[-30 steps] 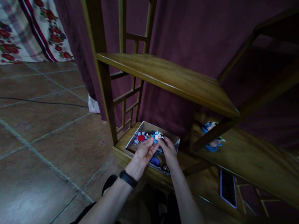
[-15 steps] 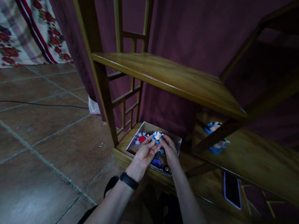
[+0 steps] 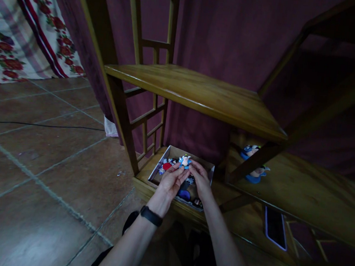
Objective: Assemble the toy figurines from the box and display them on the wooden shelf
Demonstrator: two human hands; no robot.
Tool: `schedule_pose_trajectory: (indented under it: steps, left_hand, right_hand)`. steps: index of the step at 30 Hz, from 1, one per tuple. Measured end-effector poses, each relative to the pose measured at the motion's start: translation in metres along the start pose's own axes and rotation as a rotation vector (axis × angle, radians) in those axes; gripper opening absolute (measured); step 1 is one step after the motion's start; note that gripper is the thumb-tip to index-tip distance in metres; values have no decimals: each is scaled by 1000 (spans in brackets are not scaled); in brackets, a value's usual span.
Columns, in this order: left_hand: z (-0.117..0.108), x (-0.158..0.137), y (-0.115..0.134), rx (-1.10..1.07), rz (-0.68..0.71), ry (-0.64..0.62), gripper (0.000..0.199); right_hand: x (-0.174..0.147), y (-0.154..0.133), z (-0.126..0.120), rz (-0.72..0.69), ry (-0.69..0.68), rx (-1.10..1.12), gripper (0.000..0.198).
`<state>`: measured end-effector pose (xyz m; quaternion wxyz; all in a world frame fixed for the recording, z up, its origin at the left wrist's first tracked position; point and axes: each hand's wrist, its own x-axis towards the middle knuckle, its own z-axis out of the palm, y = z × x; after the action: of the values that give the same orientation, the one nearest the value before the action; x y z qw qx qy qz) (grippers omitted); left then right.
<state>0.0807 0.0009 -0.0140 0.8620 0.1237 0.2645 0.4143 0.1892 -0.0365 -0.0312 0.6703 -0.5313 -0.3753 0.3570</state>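
Note:
A small blue-and-white figurine [image 3: 185, 161] is held up over an open cardboard box [image 3: 158, 169]. My left hand [image 3: 170, 181] grips it from the left with thumb and fingers. From the other side my right hand [image 3: 201, 177] closes its fingertips on the same figurine. Inside the box lie several more small figures, among them a red piece [image 3: 166, 166] at the left and a purple piece [image 3: 185, 195] near the front. My hands cover part of the box's contents.
The box sits on the bottom board of a wooden shelf unit, under a higher shelf board [image 3: 193, 89]. Two similar blue-based figurines [image 3: 254, 176] stand on the board to the right. Below them lies a phone [image 3: 276, 227]. A slanted wooden post [image 3: 257, 158] partly hides the figurines.
The figurine has turned slightly in my fingers, so more of its front shows. Both hands stay over the box. The whole view has shifted a little.

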Motion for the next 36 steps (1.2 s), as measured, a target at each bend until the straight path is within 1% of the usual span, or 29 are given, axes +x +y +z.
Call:
schedule_pose_trajectory:
  steps: [3,8,13,21,27,31,36]
  left_hand:
    - [-1,2,1,36,0,11,20]
    - [-4,5,-1,68,62,75,20]
    - [-4,5,-2,58,99,113,22]
    - [-3,4,-3,44,156,124,25]
    - [-4,6,-2,37,138,128,27]
    - [-4,5,0,58,110,135,25]
    - [-4,5,2,67,68,145,23]
  right_hand:
    - [0,1,-1,0,-6,-1,33]
    - [1,1,-1,-7,-10,-34,34]
    - [-1,4,3,-21,20,-45,42]
    - [-2,14,7,-61,7,-83,41]
    - [-1,15,7,-59,16,-111,39]
    - [-1,14,6,-66,4,-117,39]
    - [-2,19,6,-53,-2,-141,43]
